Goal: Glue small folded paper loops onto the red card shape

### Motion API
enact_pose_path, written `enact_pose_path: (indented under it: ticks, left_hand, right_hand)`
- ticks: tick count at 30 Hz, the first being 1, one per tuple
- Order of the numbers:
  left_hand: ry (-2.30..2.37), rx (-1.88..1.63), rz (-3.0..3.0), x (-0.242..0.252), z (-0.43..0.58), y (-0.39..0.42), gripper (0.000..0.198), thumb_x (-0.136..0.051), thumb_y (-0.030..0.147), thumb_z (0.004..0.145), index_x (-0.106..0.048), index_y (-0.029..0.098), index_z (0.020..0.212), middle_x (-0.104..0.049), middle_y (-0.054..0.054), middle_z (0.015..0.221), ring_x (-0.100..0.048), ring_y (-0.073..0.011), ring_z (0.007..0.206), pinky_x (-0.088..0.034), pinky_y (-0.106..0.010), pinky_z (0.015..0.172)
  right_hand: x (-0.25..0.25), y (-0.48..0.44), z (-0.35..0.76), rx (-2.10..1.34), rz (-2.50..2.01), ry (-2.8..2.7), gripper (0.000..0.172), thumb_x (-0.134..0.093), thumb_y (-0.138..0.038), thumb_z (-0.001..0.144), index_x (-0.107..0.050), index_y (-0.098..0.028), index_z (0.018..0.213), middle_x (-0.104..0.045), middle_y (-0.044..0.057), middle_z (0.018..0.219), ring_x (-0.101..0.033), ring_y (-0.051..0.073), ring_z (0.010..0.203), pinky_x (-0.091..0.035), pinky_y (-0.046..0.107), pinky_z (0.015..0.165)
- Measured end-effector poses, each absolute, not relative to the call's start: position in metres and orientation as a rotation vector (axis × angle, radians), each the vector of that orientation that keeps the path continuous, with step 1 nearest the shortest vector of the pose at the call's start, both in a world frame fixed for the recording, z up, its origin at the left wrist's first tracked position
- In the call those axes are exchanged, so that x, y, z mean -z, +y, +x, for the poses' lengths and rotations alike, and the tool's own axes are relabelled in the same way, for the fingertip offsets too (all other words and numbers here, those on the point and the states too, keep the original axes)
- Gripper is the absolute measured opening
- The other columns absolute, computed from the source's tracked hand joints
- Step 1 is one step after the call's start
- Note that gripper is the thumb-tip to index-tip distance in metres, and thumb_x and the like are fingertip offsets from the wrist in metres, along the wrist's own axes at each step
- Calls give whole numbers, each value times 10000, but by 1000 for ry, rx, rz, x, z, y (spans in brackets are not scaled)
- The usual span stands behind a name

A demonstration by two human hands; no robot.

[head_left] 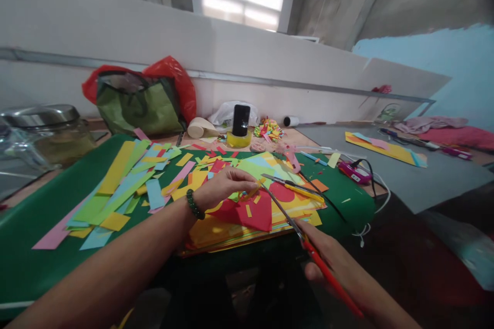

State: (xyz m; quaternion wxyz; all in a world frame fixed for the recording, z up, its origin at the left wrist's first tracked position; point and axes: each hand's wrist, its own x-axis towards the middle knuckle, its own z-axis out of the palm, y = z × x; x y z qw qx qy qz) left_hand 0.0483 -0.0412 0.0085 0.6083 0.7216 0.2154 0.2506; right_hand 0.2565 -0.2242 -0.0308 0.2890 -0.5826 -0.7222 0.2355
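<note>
My left hand (235,184), with a green bead bracelet at its wrist, pinches a small yellow paper piece (262,182) over the paper pile. Wrapped round the red handles of long scissors (283,211), my right hand (326,247) is lower and to the right. The tips of the blades are at the yellow piece. Beneath lie red paper (257,215) and a stack of yellow and orange sheets (219,234). A yellow-handled tool (304,191) rests on the sheets just right of my left hand.
Colored strips (127,185) cover the left of the green mat (23,236). Behind stand a glass jar (46,139), a green bag (139,105) and a phone (241,121) on yellow tape (238,139). A pink glue gun (292,157) and purple power strip (355,172) are at the right.
</note>
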Motion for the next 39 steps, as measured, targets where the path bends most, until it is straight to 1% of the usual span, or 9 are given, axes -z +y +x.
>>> enact_pose_path:
  ticks: [7, 11, 18, 20, 23, 26, 29, 33, 39]
  left_hand:
    - [514, -527, 1612, -8, 50, -43, 158, -765, 296, 655, -743, 140, 668, -663, -17, 620, -508, -105, 583, -387, -232, 574]
    - [529, -545, 1591, -6, 51, -43, 125, -773, 267, 645, -750, 147, 672, -700, -30, 676, -552, -122, 641, -416, -238, 625]
    - [529, -525, 1611, -7, 50, -44, 172, -772, 311, 655, -745, 147, 698, -708, -38, 702, -566, -128, 656, -428, -244, 640]
    - [536, -521, 1640, -8, 49, -42, 203, -770, 341, 658, -736, 144, 700, -699, -36, 700, -556, -124, 650, -421, -241, 629]
    - [561, -542, 1700, -9, 46, -37, 256, -753, 396, 673, -719, 143, 693, -682, -31, 689, -544, -122, 649, -416, -240, 624]
    - [610, -595, 1733, -9, 43, -31, 302, -735, 446, 687, -702, 146, 698, -669, -27, 687, -532, -121, 642, -407, -239, 612]
    - [628, -624, 1742, -9, 42, -26, 322, -727, 469, 697, -682, 151, 697, -662, -23, 688, -534, -122, 654, -414, -242, 639]
    - [638, -601, 1761, -10, 39, -22, 338, -723, 483, 700, -656, 152, 677, -650, -20, 671, -537, -125, 646, -421, -247, 643]
    - [666, -561, 1760, -9, 37, -19, 353, -714, 488, 716, -629, 146, 700, -648, -22, 669, -557, -125, 648, -437, -245, 647]
  right_hand:
    - [28, -219, 251, -596, -1474, -1908, 990, -288, -893, 712, -536, -163, 1333, -653, 105, 925, -610, 256, 801, -506, 374, 846]
    - [24, -218, 248, -616, -1446, -1898, 980, -283, -891, 716, -562, -162, 1307, -625, 78, 829, -582, 236, 754, -509, 336, 787]
    - [50, -222, 263, -478, -1564, -1800, 858, -333, -823, 791, -641, -149, 1224, -569, 8, 639, -515, 150, 558, -441, 227, 524]
    - [54, -224, 278, -300, -1697, -1683, 815, -362, -787, 810, -648, -142, 1218, -632, 34, 686, -583, 175, 610, -466, 236, 551]
    - [46, -223, 312, -61, -2033, -1491, 702, -448, -714, 807, -655, -179, 1211, -727, 93, 908, -676, 256, 808, -514, 287, 654]
    - [31, -213, 351, 119, -2459, -1398, 568, -471, -579, 835, -629, -215, 1241, -734, 116, 1004, -689, 309, 876, -514, 352, 699]
    - [22, -192, 385, 170, -2731, -1391, 521, -484, -474, 847, -602, -167, 1252, -706, 160, 1089, -674, 327, 962, -501, 365, 738]
    - [23, -156, 412, 195, -2757, -1537, 491, -493, -443, 876, -584, -168, 1272, -706, 163, 1074, -655, 319, 1008, -484, 361, 758]
    - [21, -129, 421, 120, -2798, -1716, 437, -435, -379, 922, -609, -182, 1271, -643, 188, 1206, -624, 317, 1061, -480, 374, 774]
